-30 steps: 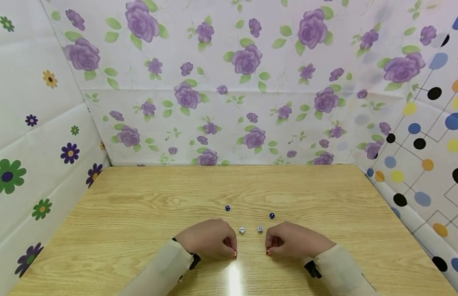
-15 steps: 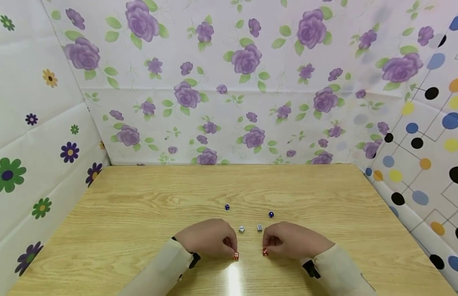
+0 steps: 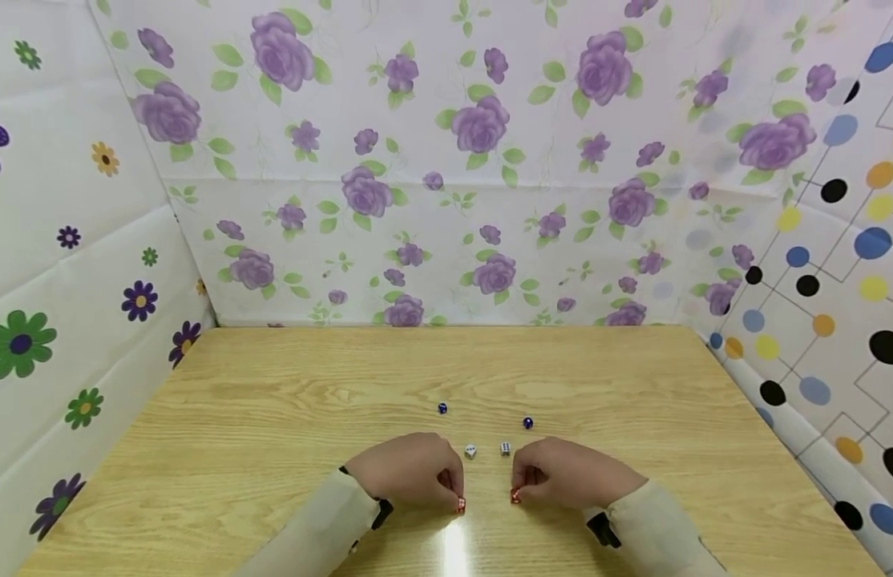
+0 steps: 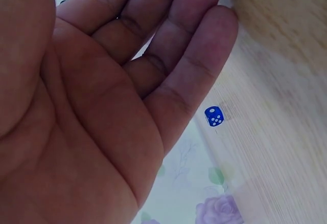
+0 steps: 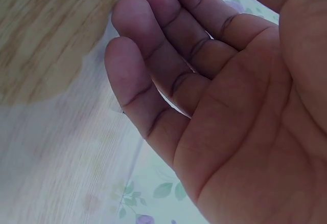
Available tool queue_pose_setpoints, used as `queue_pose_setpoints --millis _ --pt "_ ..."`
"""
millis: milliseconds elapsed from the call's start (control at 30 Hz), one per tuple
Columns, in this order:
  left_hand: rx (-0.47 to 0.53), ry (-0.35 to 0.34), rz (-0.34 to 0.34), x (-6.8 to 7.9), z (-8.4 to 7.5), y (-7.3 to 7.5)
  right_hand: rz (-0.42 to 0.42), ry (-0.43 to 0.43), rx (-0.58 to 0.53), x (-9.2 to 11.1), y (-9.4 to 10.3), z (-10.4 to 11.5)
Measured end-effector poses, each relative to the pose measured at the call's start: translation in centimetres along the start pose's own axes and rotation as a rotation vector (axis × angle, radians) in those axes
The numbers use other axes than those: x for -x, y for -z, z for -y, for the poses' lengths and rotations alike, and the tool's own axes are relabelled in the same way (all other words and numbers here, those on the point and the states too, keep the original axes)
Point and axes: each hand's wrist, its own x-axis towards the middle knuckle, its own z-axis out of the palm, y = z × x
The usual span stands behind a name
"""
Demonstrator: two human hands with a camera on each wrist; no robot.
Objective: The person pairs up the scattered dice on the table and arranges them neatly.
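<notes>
Near the front of the wooden table, my left hand (image 3: 412, 471) has thumb and forefinger at a small red die (image 3: 461, 506), pinching it at the tabletop. Facing it from the right, my right hand (image 3: 571, 471) pinches a second red die (image 3: 515, 496) the same way. Between and just beyond the hands lie two white dice, one left (image 3: 470, 451) and one right (image 3: 506, 449). In both wrist views the palms and curled fingers show, but the red dice are hidden.
Farther back on the table (image 3: 309, 385) lie two blue dice, a left one (image 3: 442, 408) and a right one (image 3: 528, 422). A flowered cloth (image 3: 446, 240) hangs along the back edge; patterned cloths close off both sides.
My right hand has shifted slightly left with its red die, nearer the left one. Both red dice show more between the fingertips. The left hand has barely moved; the head view tilted a little.
</notes>
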Motion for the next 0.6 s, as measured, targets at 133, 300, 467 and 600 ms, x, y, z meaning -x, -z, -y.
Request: queue_pose_setpoints --millis 133,300,467,600 --pt "-0.002 -0.006 -0.003 -0.04 -0.15 -0.04 -0.002 -0.002 0.006 -0.07 -0.19 -0.11" --pt "-0.014 -0.013 -0.003 -0.05 -0.26 -0.32 0.006 -0.003 -0.011 -0.1 -0.49 0.03" --pt "-0.025 -0.021 -0.008 -0.07 -0.46 -0.37 0.006 0.02 -0.027 -0.23 -0.67 0.31" --pt "-0.02 -0.028 -0.004 -0.05 -0.54 -0.29 0.009 0.022 -0.01 -0.26 -0.69 0.42"
